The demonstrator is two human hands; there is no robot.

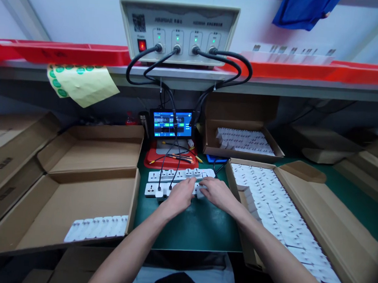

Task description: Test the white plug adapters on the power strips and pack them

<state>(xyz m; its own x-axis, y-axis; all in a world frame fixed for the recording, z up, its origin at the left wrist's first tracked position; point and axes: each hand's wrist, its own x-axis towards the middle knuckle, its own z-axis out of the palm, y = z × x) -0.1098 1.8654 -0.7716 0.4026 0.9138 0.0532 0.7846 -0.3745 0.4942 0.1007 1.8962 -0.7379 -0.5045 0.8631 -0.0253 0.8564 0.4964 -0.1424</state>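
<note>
Two white power strips lie across the green bench, a far power strip [183,174] and a near power strip [150,190]. Small white charger blocks sit on the near strip; a black cable runs into the left charger block [159,193]. My left hand [180,195] is curled over the middle of that strip, its fingers bent down; whatever lies under them is hidden. At the strip's right end my right hand [217,190] closes its fingers on a white charger block [200,192], partly covered by the fingertips.
An open carton [89,204] at left holds one row of white chargers [97,227]. At right, a carton [234,177] is packed with white chargers [276,212]. Behind stand a lit screen [172,130], a red tray [150,158] and a cabled tester [181,28].
</note>
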